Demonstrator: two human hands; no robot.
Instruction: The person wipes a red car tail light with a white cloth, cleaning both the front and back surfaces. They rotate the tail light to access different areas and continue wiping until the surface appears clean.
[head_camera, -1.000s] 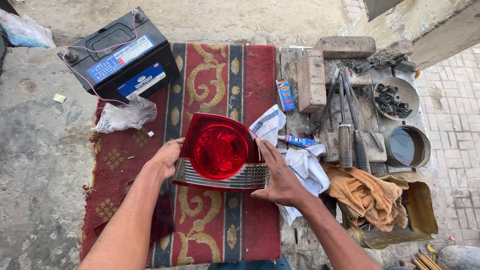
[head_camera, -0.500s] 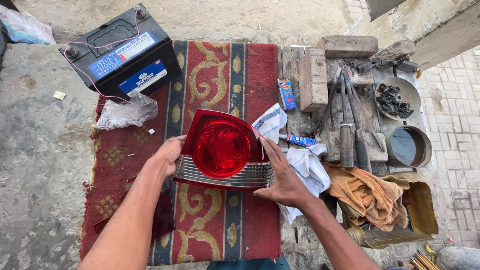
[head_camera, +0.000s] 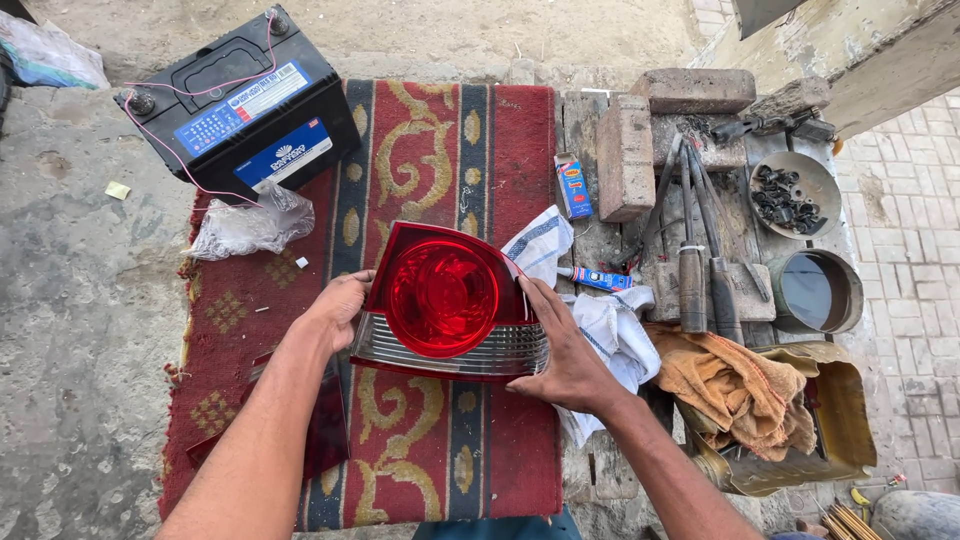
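Observation:
A red car tail light (head_camera: 445, 300) with a round red lens and a ribbed clear strip along its lower edge is held face up above a red patterned rug (head_camera: 440, 150). My left hand (head_camera: 335, 310) grips its left edge. My right hand (head_camera: 565, 350) holds its right side and lower corner. Part of the rug lies hidden under the lamp.
A black car battery (head_camera: 245, 110) with pink wires sits at the rug's far left corner, a crumpled plastic bag (head_camera: 245, 225) beside it. To the right lie a white cloth (head_camera: 610, 330), bricks (head_camera: 625, 155), hand tools (head_camera: 700, 270), a bowl of dark parts (head_camera: 795, 195), a round tin (head_camera: 815, 292) and an orange rag (head_camera: 735, 385).
Both hands and the tail light stay almost as they were; the lamp sits very slightly lower in view.

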